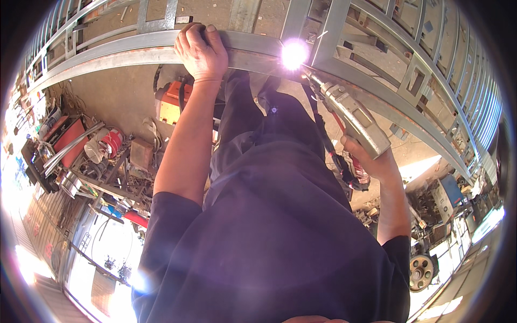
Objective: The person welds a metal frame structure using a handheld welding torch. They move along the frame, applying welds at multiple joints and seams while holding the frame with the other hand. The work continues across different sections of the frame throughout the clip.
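A long grey metal frame (250, 44) of square tubes and crossbars runs across the top of the view. Over its near rail my left hand (202, 53) is closed, with the fingers curled on the top side. My right hand (372, 159) grips the rear of a grey, pistol-like welding gun (356, 116). The nozzle points up and left to a joint between the near rail and a crossbar. A blinding white-violet arc (294, 54) burns there and hides the joint and the gun's very tip. Small sparks fly beside it.
A dark cable (336, 161) hangs below the gun near my leg. An orange and yellow box (171, 103) stands on the floor beyond my left forearm. Cluttered tools and a red-and-white bucket (112, 141) lie at left. At right are a blue-grey machine (450, 189) and a wheel (421, 272).
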Demonstrator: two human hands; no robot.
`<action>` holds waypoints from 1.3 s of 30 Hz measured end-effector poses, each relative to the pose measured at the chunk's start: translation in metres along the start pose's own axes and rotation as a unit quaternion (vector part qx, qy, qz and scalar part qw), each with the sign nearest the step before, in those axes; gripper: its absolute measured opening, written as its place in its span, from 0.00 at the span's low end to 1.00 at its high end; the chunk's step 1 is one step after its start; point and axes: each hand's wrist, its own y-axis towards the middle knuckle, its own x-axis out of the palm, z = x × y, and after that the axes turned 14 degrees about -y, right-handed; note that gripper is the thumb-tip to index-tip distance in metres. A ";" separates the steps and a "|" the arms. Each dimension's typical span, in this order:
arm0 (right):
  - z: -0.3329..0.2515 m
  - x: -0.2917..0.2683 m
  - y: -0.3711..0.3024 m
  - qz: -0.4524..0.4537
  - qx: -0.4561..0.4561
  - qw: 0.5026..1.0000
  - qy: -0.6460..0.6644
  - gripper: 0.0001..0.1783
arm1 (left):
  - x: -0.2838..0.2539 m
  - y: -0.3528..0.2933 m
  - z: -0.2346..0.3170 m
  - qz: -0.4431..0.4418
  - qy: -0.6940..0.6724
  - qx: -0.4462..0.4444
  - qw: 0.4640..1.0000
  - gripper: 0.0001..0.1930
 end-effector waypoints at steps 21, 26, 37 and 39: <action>0.004 0.006 0.013 0.051 -0.035 0.997 0.045 0.13 | -0.001 0.002 0.003 0.007 -0.006 0.008 1.000 0.14; -0.003 0.007 0.023 0.042 -0.048 0.997 0.053 0.14 | -0.002 0.002 0.004 0.008 -0.008 0.013 1.000 0.14; -0.008 0.009 0.028 0.042 -0.029 0.997 0.059 0.15 | -0.002 0.002 0.005 0.015 -0.009 0.020 1.000 0.13; -0.004 0.009 0.029 0.042 -0.035 0.997 0.060 0.15 | -0.001 0.003 0.006 0.015 -0.011 0.018 1.000 0.13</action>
